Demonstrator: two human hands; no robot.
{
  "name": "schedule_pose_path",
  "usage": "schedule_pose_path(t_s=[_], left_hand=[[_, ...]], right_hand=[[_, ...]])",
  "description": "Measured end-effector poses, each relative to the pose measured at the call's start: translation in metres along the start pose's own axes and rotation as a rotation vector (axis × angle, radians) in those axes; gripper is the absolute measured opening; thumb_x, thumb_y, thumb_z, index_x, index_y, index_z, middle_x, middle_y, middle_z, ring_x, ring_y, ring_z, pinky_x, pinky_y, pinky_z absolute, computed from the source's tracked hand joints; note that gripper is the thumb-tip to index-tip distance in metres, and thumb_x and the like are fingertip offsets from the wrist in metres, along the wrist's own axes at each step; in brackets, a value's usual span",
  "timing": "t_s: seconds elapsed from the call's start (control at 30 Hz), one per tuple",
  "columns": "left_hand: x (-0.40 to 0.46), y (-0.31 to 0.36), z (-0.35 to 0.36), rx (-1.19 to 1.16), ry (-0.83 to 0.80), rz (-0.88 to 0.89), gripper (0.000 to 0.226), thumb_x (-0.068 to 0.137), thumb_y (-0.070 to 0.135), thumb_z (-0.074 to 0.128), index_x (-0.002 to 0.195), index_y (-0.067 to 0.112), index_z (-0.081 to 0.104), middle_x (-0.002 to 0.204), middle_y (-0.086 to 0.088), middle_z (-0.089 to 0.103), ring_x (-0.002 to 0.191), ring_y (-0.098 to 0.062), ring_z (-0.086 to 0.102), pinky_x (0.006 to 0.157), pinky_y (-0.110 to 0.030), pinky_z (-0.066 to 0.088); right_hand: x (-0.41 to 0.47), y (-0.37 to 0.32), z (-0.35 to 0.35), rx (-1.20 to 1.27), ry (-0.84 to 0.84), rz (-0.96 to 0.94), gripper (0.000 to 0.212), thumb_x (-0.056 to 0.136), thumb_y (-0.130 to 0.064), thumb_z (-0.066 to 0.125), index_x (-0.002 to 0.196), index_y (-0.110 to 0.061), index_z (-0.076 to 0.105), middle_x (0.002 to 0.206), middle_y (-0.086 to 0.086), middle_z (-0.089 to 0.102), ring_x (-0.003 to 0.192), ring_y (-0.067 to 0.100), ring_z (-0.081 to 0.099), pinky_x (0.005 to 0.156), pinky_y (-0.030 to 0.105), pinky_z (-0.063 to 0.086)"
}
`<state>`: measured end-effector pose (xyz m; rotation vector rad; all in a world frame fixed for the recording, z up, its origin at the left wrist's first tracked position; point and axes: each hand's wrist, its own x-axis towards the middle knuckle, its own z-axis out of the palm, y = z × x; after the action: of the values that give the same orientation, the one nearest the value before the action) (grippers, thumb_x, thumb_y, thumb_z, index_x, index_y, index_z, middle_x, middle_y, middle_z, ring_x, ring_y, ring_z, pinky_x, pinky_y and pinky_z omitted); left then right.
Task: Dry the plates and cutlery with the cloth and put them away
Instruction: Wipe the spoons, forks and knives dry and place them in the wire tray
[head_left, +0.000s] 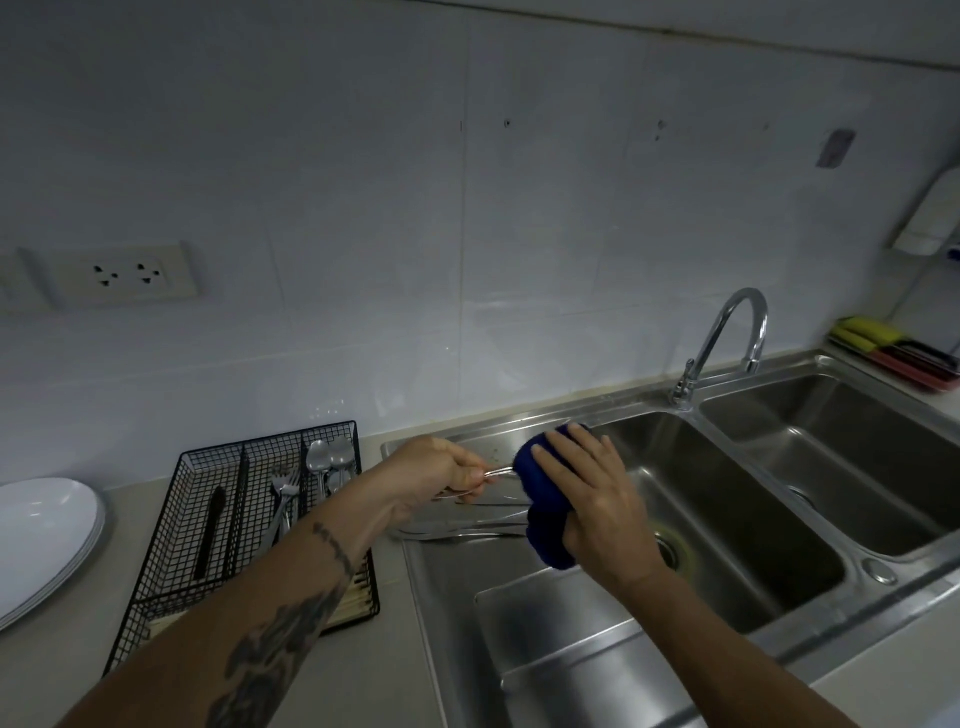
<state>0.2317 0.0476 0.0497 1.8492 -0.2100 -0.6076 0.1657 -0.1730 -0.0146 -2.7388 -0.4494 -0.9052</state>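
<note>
Your steel sink (727, 613) fills the right; left of it on the counter stand white plates (41, 540) and the black wire cutlery tray (208, 519) holding forks and spoons. Over the sink's left edge your right hand (597, 499) grips the bunched blue cloth (540, 493), wrapped round one end of a metal utensil (496, 472). Your left hand (436, 473) pinches its handle. More cutlery (467, 530) lies just below.

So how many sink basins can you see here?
2: the left basin just beyond the hands, and the right basin beside it, past the faucet. Nothing seems to hide a third.
</note>
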Motion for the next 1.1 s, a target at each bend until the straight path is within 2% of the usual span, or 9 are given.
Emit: schedule_pose_path(t_s=[0.13, 0.3, 0.47, 0.57, 0.67, 0.87, 0.93, 1.0, 1.1], left_hand=[[-0.001, -0.012, -0.007, 0.01, -0.059, -0.033, 0.015, 0.09, 0.002, 0.065, 0.087, 0.011, 0.077, 0.073, -0.002, 0.071, 0.071, -0.011, 0.061, 0.069, -0.02, 0.046], [-0.002, 0.001, 0.001, 0.142, -0.197, -0.068, 0.011, 0.093, 0.004, 0.061, 0.094, 0.008, 0.071, 0.081, -0.002, 0.071, 0.073, -0.01, 0.065, 0.07, -0.022, 0.052], [0.009, 0.003, 0.014, 0.156, -0.084, -0.027, 0.012, 0.091, 0.001, 0.063, 0.097, 0.006, 0.072, 0.08, 0.001, 0.068, 0.075, -0.008, 0.063, 0.071, -0.02, 0.052], [0.012, -0.007, 0.011, 0.214, -0.022, -0.046, 0.009, 0.088, 0.005, 0.069, 0.095, 0.009, 0.072, 0.089, 0.004, 0.067, 0.088, -0.011, 0.061, 0.081, -0.025, 0.05], [0.012, -0.014, 0.009, 0.109, 0.039, -0.059, 0.014, 0.087, -0.002, 0.067, 0.091, 0.012, 0.068, 0.081, -0.003, 0.068, 0.073, -0.013, 0.063, 0.059, -0.024, 0.051], [0.018, -0.006, 0.016, -0.03, 0.24, -0.034, 0.019, 0.077, -0.009, 0.069, 0.077, 0.008, 0.061, 0.078, -0.018, 0.073, 0.076, -0.029, 0.075, 0.078, -0.044, 0.061], [0.021, -0.002, 0.019, -0.106, 0.3, -0.042, 0.02, 0.077, -0.01, 0.064, 0.074, 0.009, 0.056, 0.078, -0.021, 0.073, 0.073, -0.028, 0.075, 0.078, -0.042, 0.058], [0.023, 0.001, 0.023, -0.217, 0.339, -0.068, 0.019, 0.08, -0.011, 0.059, 0.078, 0.007, 0.054, 0.074, -0.019, 0.071, 0.069, -0.026, 0.074, 0.075, -0.041, 0.057], [0.02, 0.004, 0.027, -0.476, 0.325, -0.097, 0.018, 0.085, -0.012, 0.054, 0.081, 0.006, 0.054, 0.077, -0.016, 0.066, 0.069, -0.027, 0.068, 0.07, -0.035, 0.058]], right_hand=[[0.004, -0.002, 0.0, 0.06, 0.056, 0.101, 0.065, 0.059, 0.002, 0.084, 0.121, -0.009, 0.065, 0.126, 0.011, 0.062, 0.119, 0.029, 0.048, 0.102, 0.038, 0.041], [0.015, -0.012, 0.0, 0.181, 0.077, 0.087, 0.05, 0.063, 0.004, 0.072, 0.111, -0.008, 0.069, 0.116, 0.007, 0.063, 0.11, 0.022, 0.052, 0.094, 0.026, 0.044], [0.018, -0.021, -0.003, 0.235, -0.001, 0.076, 0.043, 0.078, -0.02, 0.048, 0.113, -0.007, 0.069, 0.119, 0.009, 0.063, 0.11, 0.024, 0.055, 0.096, 0.03, 0.046], [0.013, -0.009, -0.002, 0.247, 0.007, 0.207, 0.048, 0.073, -0.008, 0.051, 0.119, -0.009, 0.067, 0.124, 0.008, 0.06, 0.114, 0.023, 0.053, 0.098, 0.031, 0.043], [0.011, 0.0, -0.008, 0.241, 0.011, 0.327, 0.056, 0.07, 0.005, 0.059, 0.123, -0.011, 0.065, 0.129, 0.005, 0.057, 0.114, 0.023, 0.053, 0.097, 0.032, 0.046], [0.021, -0.01, -0.015, 0.266, -0.048, 0.406, 0.058, 0.073, 0.009, 0.06, 0.125, -0.016, 0.065, 0.127, -0.002, 0.055, 0.108, 0.012, 0.052, 0.085, -0.003, 0.026], [0.022, -0.023, -0.011, 0.272, -0.056, 0.415, 0.059, 0.073, 0.008, 0.058, 0.126, -0.017, 0.065, 0.129, -0.001, 0.054, 0.108, 0.013, 0.052, 0.09, 0.003, 0.031], [0.018, -0.036, 0.0, 0.252, -0.084, 0.379, 0.059, 0.073, 0.006, 0.059, 0.127, -0.018, 0.063, 0.132, 0.003, 0.053, 0.113, 0.021, 0.053, 0.097, 0.026, 0.044], [0.009, -0.039, 0.019, 0.194, -0.136, 0.305, 0.06, 0.073, 0.002, 0.065, 0.13, -0.014, 0.059, 0.13, 0.009, 0.053, 0.112, 0.026, 0.053, 0.089, 0.043, 0.052]])
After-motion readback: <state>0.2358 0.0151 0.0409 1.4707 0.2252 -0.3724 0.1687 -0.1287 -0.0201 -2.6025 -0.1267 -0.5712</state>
